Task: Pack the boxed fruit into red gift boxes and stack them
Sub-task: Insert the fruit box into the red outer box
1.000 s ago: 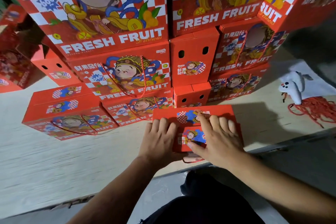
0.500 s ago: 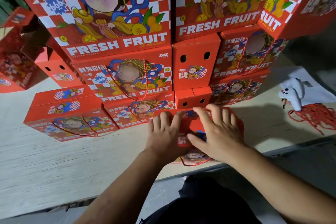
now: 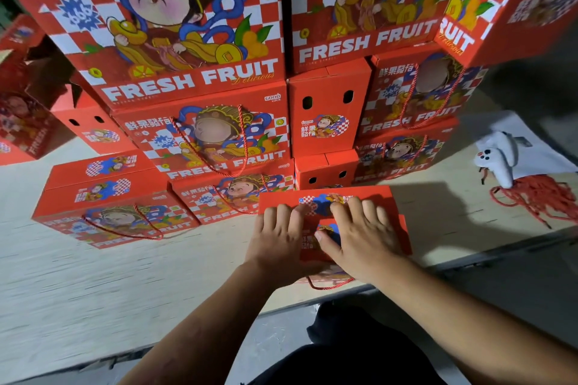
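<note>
Both hands stay flat with fingers straight, left hand (image 3: 281, 237) beside right hand (image 3: 359, 234), pressing the red gift box (image 3: 384, 200) lying beneath them on the counter (image 3: 93, 291)

A packing or storage area for fruit gift boxes is shown: printed red boxes (image 3: 200, 134) marked "FRESH FRUIT" are stacked high along the far edge of a plywood platform (image 3: 93, 284), with red cord (image 3: 538, 200) heaped near its right edge.

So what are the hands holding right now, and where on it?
Nothing is gripped. Both the left hand and the right hand lie flat, fingers straight, pressing down on the top flaps of the red gift box at the table edge.
</note>
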`<state>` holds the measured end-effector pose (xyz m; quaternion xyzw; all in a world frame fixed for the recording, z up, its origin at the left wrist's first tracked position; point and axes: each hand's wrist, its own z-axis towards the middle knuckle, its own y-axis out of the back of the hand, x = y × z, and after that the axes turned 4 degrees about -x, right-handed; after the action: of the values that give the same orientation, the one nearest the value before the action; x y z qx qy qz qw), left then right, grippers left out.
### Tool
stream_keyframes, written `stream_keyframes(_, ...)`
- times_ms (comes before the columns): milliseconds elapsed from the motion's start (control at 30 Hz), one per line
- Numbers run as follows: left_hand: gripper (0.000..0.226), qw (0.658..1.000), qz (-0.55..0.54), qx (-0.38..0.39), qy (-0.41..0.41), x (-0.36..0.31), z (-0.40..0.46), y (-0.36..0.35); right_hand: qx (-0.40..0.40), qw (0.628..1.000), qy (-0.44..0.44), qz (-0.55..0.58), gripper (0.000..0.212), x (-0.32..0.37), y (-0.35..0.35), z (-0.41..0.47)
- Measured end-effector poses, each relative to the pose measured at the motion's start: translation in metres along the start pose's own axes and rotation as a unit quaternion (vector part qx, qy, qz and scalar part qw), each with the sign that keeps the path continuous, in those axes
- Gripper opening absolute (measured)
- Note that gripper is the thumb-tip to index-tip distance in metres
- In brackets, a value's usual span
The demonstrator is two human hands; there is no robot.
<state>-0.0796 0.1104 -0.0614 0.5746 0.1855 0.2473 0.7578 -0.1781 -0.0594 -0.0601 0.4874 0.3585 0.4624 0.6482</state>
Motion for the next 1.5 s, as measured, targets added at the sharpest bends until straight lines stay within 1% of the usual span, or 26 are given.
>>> stream_keyframes(67,0.125,0.997,0.012,0.077,0.001,0.001,0.004,0.001,0.048,0.999,-0.006,0.003,0.070,0.000,0.004,0.005)
stream_keyframes(133,0.126,0.991,-0.044,0.124,0.009,0.006,0.011,0.007,0.091,0.995,-0.022,0.034,0.077,-0.003,0.007,0.006)
stream_keyframes(167,0.121,0.986,-0.099,0.127,0.029,0.012,0.018,0.011,0.089,0.992,-0.058,0.067,0.079,-0.005,0.007,0.003)
stream_keyframes(233,0.107,0.976,-0.167,0.115,0.076,0.030,0.037,0.016,0.012,0.965,-0.214,0.148,0.091,-0.008,0.011,-0.014)
stream_keyframes(267,0.105,0.973,-0.170,0.117,0.103,0.039,0.045,0.018,-0.015,0.926,-0.321,0.197,0.099,-0.009,0.010,-0.024)
stream_keyframes(300,0.106,0.965,-0.174,0.145,0.131,0.047,0.051,0.020,-0.005,0.867,-0.426,0.260,0.106,-0.008,0.010,-0.032)
stream_keyframes(367,0.107,0.939,-0.200,0.227,0.166,0.053,0.057,0.021,0.042,0.699,-0.574,0.424,0.114,-0.004,0.009,-0.040)
stream_keyframes(433,0.093,0.946,-0.166,0.222,0.167,0.048,0.055,0.021,0.052,0.543,-0.617,0.568,0.116,-0.004,0.011,-0.029)
stream_keyframes(467,0.083,0.957,-0.124,0.206,0.163,0.043,0.053,0.022,0.055,0.507,-0.623,0.594,0.119,-0.005,0.013,-0.019)
stream_keyframes(500,0.078,0.964,-0.078,0.198,0.160,0.038,0.050,0.023,0.055,0.518,-0.623,0.584,0.124,-0.007,0.015,-0.010)
stream_keyframes(567,0.075,0.962,-0.025,0.225,0.152,0.031,0.036,0.022,0.040,0.614,-0.596,0.516,0.130,-0.010,0.015,0.003)
stream_keyframes(633,0.072,0.938,-0.123,0.281,0.162,0.020,0.010,0.016,0.021,0.722,-0.500,0.478,0.126,-0.008,0.013,0.010)
stream_keyframes(667,0.070,0.893,-0.247,0.322,0.193,0.010,-0.004,0.013,0.026,0.775,-0.431,0.462,0.117,-0.006,0.011,0.014)
stream_keyframes(700,0.072,0.815,-0.392,0.357,0.235,-0.003,-0.016,0.014,0.054,0.817,-0.361,0.448,0.107,-0.006,0.008,0.020)
stream_keyframes(733,0.074,0.738,-0.495,0.373,0.266,-0.016,-0.027,0.013,0.095,0.848,-0.292,0.431,0.100,-0.005,0.007,0.029)
stream_keyframes(767,0.074,0.688,-0.556,0.377,0.275,-0.026,-0.033,0.010,0.144,0.870,-0.219,0.417,0.096,-0.004,0.006,0.039)
stream_keyframes(800,0.071,0.666,-0.588,0.380,0.258,-0.034,-0.038,0.007,0.197,0.884,-0.134,0.401,0.094,-0.001,0.007,0.050)
stream_keyframes(833,0.066,0.661,-0.604,0.388,0.218,-0.039,-0.038,0.008,0.242,0.893,-0.043,0.376,0.092,0.002,0.009,0.061)
stream_keyframes(900,0.043,0.684,-0.610,0.380,0.122,-0.036,-0.034,0.013,0.299,0.892,0.122,0.318,0.088,0.018,0.015,0.081)
stream_keyframes(967,0.025,0.752,-0.585,0.298,0.061,-0.023,-0.028,0.021,0.311,0.882,0.180,0.305,0.082,0.035,0.020,0.092)
stream_keyframes(1067,0.033,0.838,-0.522,0.162,-0.003,-0.005,-0.032,0.030,0.290,0.892,0.116,0.327,0.076,0.030,0.030,0.087)
stream_keyframes(1167,0.041,0.949,-0.283,0.074,-0.119,0.009,-0.043,0.021,0.281,0.946,-0.018,0.163,0.092,-0.009,0.030,0.053)
stream_keyframes(1200,0.048,0.971,-0.196,0.037,-0.129,0.014,-0.043,0.016,0.270,0.956,-0.048,0.107,0.096,-0.015,0.028,0.041)
stream_keyframes(1233,0.060,0.983,-0.139,0.025,-0.114,0.018,-0.041,0.015,0.251,0.963,-0.055,0.081,0.096,-0.014,0.024,0.032)
stream_keyframes(1333,0.090,0.993,-0.058,0.073,-0.075,0.028,-0.032,0.008,0.163,0.984,-0.009,0.065,0.085,0.003,0.010,0.030)
stream_keyframes(1500,0.095,0.998,-0.061,-0.028,-0.012,0.027,-0.043,-0.004,0.165,0.980,0.036,0.108,0.092,0.010,0.014,0.056)
